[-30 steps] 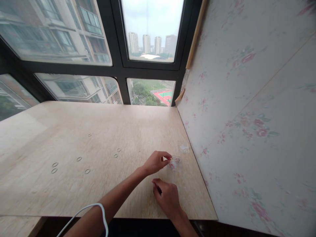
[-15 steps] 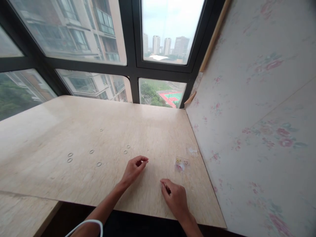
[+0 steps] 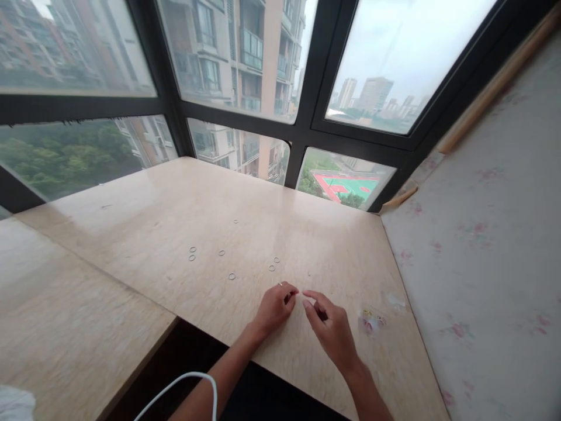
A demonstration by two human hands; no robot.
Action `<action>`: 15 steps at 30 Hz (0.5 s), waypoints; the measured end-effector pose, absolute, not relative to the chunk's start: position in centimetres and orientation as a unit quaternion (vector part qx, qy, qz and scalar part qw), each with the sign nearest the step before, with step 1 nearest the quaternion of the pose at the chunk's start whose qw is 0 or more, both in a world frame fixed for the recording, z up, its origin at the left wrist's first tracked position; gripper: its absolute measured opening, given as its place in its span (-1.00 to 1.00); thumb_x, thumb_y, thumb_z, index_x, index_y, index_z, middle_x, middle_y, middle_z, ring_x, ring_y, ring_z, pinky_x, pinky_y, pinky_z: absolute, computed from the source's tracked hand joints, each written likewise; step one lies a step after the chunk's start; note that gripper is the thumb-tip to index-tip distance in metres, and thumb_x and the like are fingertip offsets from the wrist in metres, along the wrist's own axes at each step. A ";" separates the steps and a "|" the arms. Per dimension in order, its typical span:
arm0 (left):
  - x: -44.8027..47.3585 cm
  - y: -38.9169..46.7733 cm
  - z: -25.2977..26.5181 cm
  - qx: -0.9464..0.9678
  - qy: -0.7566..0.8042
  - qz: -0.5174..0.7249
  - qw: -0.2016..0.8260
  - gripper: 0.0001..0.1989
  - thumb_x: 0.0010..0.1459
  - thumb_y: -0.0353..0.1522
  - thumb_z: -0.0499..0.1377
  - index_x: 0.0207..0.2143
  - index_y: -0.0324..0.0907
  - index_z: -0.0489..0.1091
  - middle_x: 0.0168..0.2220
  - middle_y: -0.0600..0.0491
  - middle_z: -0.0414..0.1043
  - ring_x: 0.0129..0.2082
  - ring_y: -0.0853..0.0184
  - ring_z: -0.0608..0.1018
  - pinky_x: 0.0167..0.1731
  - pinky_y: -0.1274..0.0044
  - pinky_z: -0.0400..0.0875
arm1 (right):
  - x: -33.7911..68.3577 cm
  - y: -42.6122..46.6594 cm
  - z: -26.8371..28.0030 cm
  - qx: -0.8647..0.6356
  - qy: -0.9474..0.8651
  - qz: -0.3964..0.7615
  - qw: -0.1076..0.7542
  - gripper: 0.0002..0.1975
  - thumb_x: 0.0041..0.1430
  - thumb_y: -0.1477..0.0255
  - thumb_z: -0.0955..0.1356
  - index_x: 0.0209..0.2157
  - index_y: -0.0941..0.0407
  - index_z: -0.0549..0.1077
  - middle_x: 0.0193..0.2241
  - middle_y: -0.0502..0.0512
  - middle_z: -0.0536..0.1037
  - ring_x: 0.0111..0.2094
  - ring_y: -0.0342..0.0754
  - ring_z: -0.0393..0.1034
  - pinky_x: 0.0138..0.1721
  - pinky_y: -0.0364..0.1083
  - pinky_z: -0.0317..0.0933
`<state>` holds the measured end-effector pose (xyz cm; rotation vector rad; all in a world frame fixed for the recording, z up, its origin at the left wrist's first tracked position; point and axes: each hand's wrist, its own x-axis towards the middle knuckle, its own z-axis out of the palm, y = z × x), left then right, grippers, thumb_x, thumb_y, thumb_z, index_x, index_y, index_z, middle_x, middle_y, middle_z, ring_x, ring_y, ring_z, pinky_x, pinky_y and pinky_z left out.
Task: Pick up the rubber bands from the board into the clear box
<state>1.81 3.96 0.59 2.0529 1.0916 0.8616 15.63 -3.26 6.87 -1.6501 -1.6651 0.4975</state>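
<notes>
Head | hands (image 3: pixel 302 313) fingertips nearly meeting | small clear rings (image 3: pixel 231 276) scattered on table (image 3: pixel 131 234)

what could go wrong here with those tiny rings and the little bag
The loose rings are thin and pale against the table, so one could easily be missed or flicked by the left hand. The small bag lies close behind the right hand, which might knock it aside.
</notes>
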 end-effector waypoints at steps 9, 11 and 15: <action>1.5 4.1 -0.1 0.775 0.400 0.346 0.346 -0.74 0.02 -0.58 0.00 -0.32 -0.21 0.43 -0.32 -0.02 0.47 -0.38 0.33 0.46 -0.35 0.53 0.31 | 12.0 9.3 6.2 -0.668 -0.735 0.109 0.050 -0.64 0.19 0.37 0.26 0.03 0.00 0.40 -0.43 0.02 0.57 -0.36 -0.08 0.43 -0.37 -0.17 0.14; 1.4 4.2 -0.3 0.773 0.394 0.351 0.352 -0.73 0.02 -0.58 0.00 -0.32 -0.20 0.43 -0.32 -0.02 0.47 -0.36 0.32 0.47 -0.34 0.52 0.32 | 11.6 10.3 5.7 -0.674 -0.732 0.099 0.028 -0.66 0.18 0.38 0.26 0.00 0.01 0.43 -0.35 0.10 0.58 -0.31 -0.03 0.45 -0.34 -0.14 0.15; 1.3 4.2 -0.4 0.768 0.395 0.356 0.357 -0.75 0.03 -0.57 0.01 -0.32 -0.20 0.43 -0.33 -0.01 0.48 -0.37 0.33 0.48 -0.35 0.52 0.32 | 11.4 11.1 5.3 -0.683 -0.725 0.088 -0.003 -0.72 0.21 0.37 0.22 -0.13 0.04 0.50 -0.30 0.17 0.58 -0.26 0.02 0.45 -0.31 -0.09 0.16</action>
